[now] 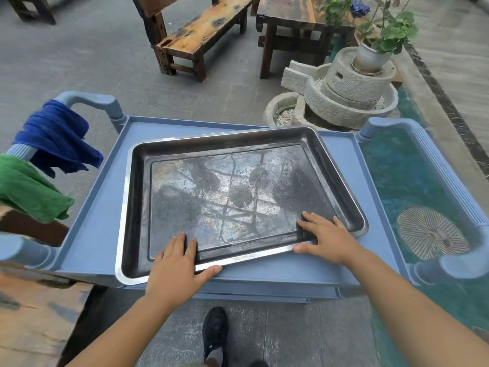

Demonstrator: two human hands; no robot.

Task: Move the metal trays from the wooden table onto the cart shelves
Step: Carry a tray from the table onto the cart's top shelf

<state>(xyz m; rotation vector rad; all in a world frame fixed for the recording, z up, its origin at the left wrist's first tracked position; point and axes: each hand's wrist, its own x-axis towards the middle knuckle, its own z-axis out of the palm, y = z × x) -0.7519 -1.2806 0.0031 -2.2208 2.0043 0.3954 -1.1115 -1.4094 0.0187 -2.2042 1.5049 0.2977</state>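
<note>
A large rectangular metal tray (230, 192) lies slightly askew on the top shelf of a blue plastic cart (92, 226). Its shiny bottom reflects branches overhead. My left hand (174, 271) grips the tray's near rim, fingers inside the tray and thumb under the edge. My right hand (325, 237) holds the same near rim further right, fingers spread on the tray's inner wall, thumb outside the rim. The wooden table (31, 308) shows as a corner at the lower left.
A blue cloth (55, 136) and a green cloth (29, 192) hang on the cart's left handle. Behind the cart stand a stone millstone fountain (341, 94) with a potted plant, a wooden bench (201, 33) and another wooden table (291, 25). My black shoe (215, 329) is on the paving.
</note>
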